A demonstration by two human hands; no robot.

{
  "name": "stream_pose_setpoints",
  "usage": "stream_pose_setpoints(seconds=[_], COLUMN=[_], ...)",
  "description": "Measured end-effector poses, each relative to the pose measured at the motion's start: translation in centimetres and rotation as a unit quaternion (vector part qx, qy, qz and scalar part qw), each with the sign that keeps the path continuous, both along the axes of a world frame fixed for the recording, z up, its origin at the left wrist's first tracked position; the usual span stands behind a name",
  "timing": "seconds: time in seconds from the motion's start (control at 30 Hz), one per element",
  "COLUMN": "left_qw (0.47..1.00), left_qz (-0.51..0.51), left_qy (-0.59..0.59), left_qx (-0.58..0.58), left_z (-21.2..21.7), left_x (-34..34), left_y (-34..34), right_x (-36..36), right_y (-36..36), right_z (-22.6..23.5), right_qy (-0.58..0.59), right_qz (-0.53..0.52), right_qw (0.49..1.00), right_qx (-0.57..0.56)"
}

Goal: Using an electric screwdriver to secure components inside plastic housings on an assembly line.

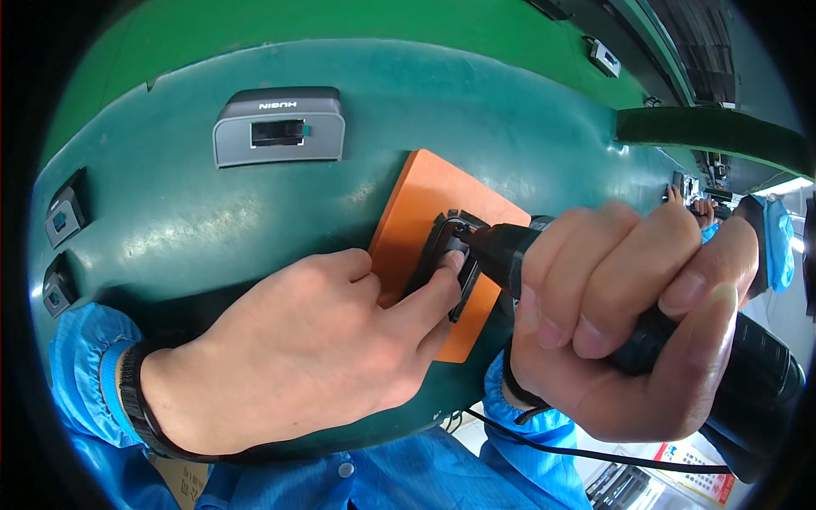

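Observation:
A black plastic part (431, 248) with a raised rim lies on an orange pad (463, 185). My left hand (297, 353) comes in from the left and grips the part, a fingertip pressing on its middle; the other fingers are partly hidden behind the hand. My right hand (620, 314) is wrapped round a black electric screwdriver (503, 252), tilted with its tip down against the part's upper end. The screw, if there is one, is too small to make out. A black cord (595, 459) runs below the right hand.
A grey and black housing (279, 127) with a rectangular opening stands on the green table (510, 110), beyond the pad. Two similar housings (66, 208) sit at the left edge. At the far right a co-worker in a blue cap (778, 246) is at work. A green curved bar (714, 132) borders the right.

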State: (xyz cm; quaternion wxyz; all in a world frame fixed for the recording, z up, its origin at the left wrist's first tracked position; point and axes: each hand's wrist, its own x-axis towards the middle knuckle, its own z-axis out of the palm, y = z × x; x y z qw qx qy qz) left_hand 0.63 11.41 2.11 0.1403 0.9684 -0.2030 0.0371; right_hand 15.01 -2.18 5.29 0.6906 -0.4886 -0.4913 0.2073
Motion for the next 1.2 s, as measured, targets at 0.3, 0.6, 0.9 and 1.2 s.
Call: stream_pose_setpoints(seconds=[0.3, 0.6, 0.9, 1.2], left_qw=[1.0, 0.998, 0.998, 0.997], left_qz=[0.004, -0.01, 0.003, 0.003], left_qy=[-0.019, 0.056, 0.056, 0.063], left_qx=[-0.019, -0.036, -0.04, -0.047], left_z=[-0.3, 0.9, 0.9, 0.7], left_x=[0.1, 0.5, 0.7, 0.5], left_y=[0.1, 0.0, -0.3, -0.3], right_x=[0.5, 2.5, 2.9, 2.8], right_y=[-1.8, -5.5, -5.3, -5.2], right_z=[1.6, 0.1, -0.2, -0.5], right_qy=[0.071, 0.071, 0.054, 0.022], right_qz=[-0.15, -0.267, -0.259, -0.26], right_qw=[0.985, 0.959, 0.962, 0.963], right_qx=[0.055, 0.064, 0.059, 0.063])
